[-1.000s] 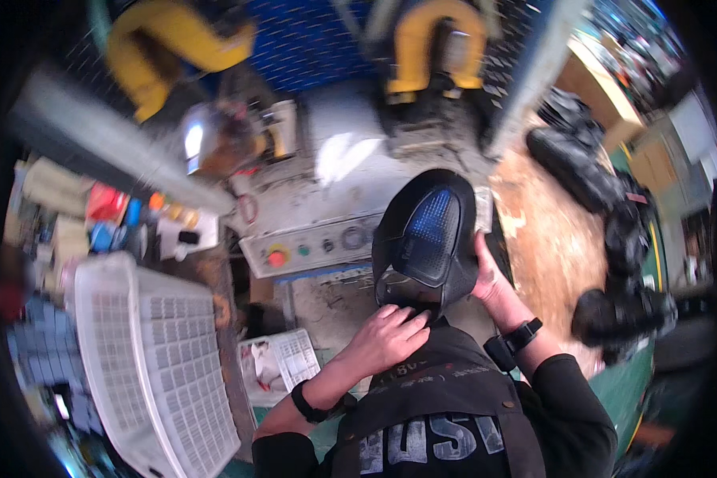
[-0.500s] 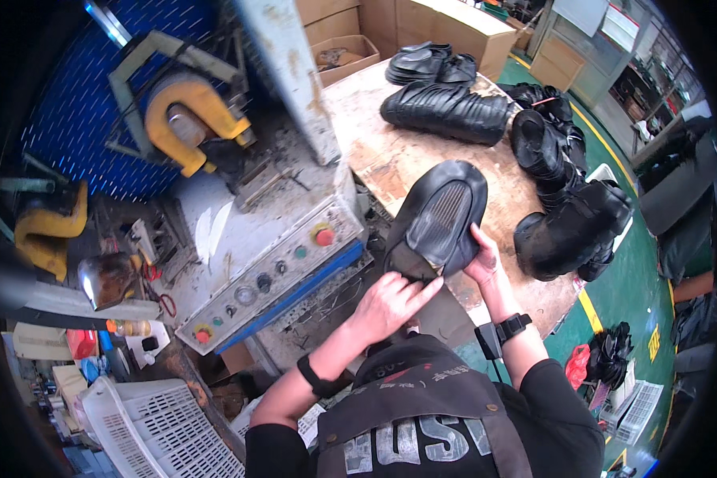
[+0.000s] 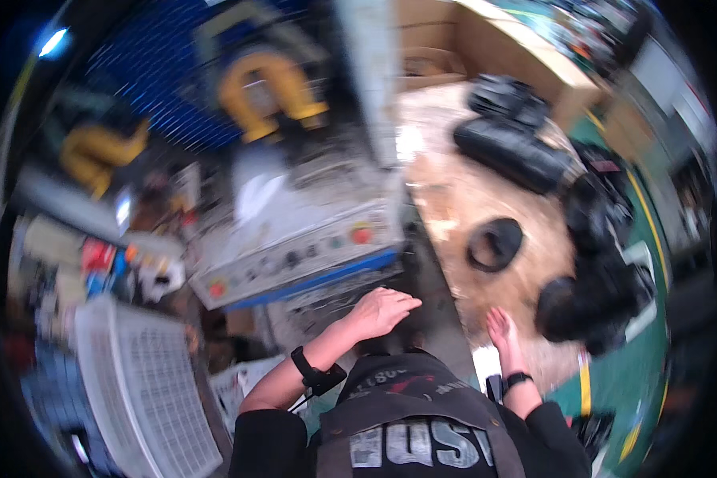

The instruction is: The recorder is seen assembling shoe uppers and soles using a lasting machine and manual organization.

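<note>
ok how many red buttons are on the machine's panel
2: the left red button and the right red button, near opposite ends of the panel.

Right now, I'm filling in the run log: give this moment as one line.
left hand: open, nothing held; right hand: open, nothing held; black shoe piece: on wooden tabletop

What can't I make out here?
In the head view:
- Left hand: its palm is hidden by the back of the hand.
- Rounded black piece on the table: its underside is turned away from the camera.
- Control panel: blur hides its markings.
- Dark apron: cut off by the lower edge.
</note>
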`<state>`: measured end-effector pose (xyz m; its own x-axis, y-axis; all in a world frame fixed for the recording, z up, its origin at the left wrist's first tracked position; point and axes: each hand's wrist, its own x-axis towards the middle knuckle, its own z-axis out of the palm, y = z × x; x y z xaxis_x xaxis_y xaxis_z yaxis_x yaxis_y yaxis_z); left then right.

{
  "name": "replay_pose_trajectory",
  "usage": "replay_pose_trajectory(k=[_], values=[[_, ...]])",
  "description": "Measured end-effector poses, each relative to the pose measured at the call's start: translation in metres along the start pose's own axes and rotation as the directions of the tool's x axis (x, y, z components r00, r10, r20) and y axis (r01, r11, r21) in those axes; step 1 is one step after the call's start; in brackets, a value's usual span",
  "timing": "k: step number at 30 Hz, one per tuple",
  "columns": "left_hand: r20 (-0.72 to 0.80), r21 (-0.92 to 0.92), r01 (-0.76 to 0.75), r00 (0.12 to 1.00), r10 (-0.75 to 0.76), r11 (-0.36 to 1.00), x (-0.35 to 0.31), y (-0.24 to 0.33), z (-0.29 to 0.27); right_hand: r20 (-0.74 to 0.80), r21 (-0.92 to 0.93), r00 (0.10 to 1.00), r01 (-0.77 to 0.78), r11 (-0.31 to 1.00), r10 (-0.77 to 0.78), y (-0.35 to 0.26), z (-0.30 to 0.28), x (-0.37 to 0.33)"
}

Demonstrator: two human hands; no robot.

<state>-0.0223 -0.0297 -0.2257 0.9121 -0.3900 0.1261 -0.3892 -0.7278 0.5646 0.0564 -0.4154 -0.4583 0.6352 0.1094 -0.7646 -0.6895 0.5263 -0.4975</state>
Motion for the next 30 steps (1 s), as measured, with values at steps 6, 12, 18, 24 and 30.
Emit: replay_pose_trajectory(k=[6, 12, 18, 24, 30], values=[[-0.408, -0.024, 0.411, 0.828, -0.384, 0.911, -0.179, 0.033, -0.139, 0.087, -0.446, 0.979, -0.129, 0.886, 0.187, 0.049, 0.088, 0.008], [-0.748, 0.031, 0.808, 0.409, -0.523, 0.588, -0.409, 0.129, -0.293, 0.486, -0.699, 0.788, 0.091, 0.709, 0.378, 0.117, 0.246, -0.021], [-0.591, -0.203, 0.979, -0.125, -0.797, -0.002, -0.678, 0.130, -0.342, 0.473, -0.818, 0.758, 0.187, 0.545, 0.449, 0.229, 0.394, -0.111], [-0.420, 0.129, 0.991, 0.019, -0.908, -0.039, -0.787, 0.042, -0.298, 0.452, -0.891, 0.690, 0.319, 0.323, 0.566, 0.311, 0.466, -0.199], [-0.032, -0.245, 0.958, 0.147, -0.989, 0.151, -0.783, -0.011, -0.302, 0.443, -0.895, 0.657, 0.354, 0.269, 0.610, 0.341, 0.486, -0.225]])
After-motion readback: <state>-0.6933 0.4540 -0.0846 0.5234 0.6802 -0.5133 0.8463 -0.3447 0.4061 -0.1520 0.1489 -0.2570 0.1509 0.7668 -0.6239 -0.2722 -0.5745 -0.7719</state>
